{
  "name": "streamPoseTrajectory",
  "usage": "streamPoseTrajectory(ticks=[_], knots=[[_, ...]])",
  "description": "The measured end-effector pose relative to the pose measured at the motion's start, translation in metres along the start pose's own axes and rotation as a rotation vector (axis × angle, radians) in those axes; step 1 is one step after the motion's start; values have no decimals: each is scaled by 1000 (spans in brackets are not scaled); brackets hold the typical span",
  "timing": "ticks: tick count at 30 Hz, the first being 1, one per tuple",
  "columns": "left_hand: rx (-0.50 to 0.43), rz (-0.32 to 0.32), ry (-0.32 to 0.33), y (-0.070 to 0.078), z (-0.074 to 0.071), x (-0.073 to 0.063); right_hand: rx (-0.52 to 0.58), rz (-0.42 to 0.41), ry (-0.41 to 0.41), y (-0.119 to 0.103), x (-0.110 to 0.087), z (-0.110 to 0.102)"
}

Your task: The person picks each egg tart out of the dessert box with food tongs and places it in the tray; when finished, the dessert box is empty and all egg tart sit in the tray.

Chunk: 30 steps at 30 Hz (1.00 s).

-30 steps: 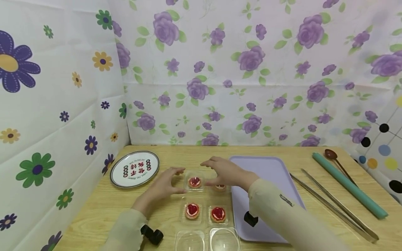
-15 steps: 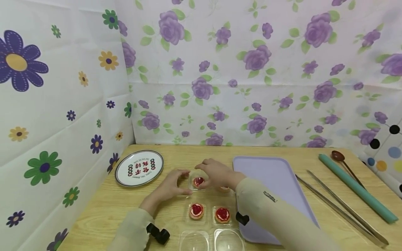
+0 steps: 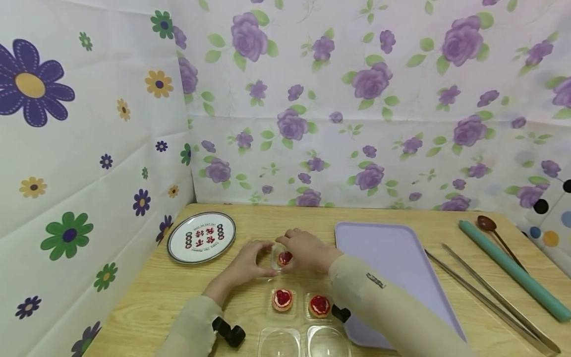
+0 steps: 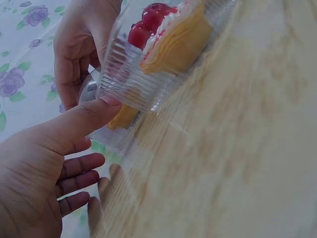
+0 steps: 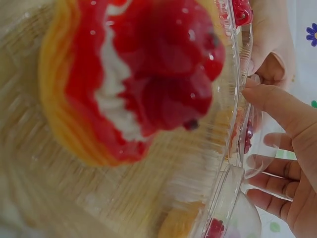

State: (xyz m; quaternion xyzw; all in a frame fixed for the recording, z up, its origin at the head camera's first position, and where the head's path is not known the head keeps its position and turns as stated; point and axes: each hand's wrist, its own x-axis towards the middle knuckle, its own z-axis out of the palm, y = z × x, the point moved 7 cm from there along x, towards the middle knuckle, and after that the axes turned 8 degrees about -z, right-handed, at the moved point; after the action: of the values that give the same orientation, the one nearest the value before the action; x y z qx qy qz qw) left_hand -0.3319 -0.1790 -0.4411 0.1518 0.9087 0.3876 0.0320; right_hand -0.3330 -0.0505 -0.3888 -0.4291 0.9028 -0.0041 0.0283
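My left hand (image 3: 250,263) is at the left side of a small clear plastic box (image 3: 276,260), thumb at its near corner and fingers at its far one. Inside sits a tart (image 3: 284,258) topped with red fruit. From the right, my right hand (image 3: 308,250) holds the same box, thumb on the near side and fingers reaching over the back; in the right wrist view the fingers overlap a clear lid (image 5: 262,158). Nearer to me, two more tarts, the left one (image 3: 282,300) and the right one (image 3: 319,306), sit in clear boxes. My right hand hides the tart beneath it.
Two clear lids, left (image 3: 279,342) and right (image 3: 329,342), lie at the table's front. A lilac tray (image 3: 379,243) stands right of the boxes, a white plate (image 3: 201,238) at the back left. Metal tongs (image 3: 495,297), a teal roll (image 3: 513,270) and a brown spoon (image 3: 486,223) lie right.
My right hand has moved left over the far-left box, covering the tart beside it. My left hand has come in against the box's left side. The camera view has shifted slightly.
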Motion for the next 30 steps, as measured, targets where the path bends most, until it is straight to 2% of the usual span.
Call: streamPoseTrajectory(ticks=[6,13,23,30], knots=[[1,10,5,2,0,0,5,5,0,0,1,0],[9,13,26,1,0,0,64,-2,16,2,1,0],[20,-5,35,-2,1,1,94,9,-22,4,-1,-1],[31,-1,42,-1,1,0,149,-7,12,5,-7,-9]])
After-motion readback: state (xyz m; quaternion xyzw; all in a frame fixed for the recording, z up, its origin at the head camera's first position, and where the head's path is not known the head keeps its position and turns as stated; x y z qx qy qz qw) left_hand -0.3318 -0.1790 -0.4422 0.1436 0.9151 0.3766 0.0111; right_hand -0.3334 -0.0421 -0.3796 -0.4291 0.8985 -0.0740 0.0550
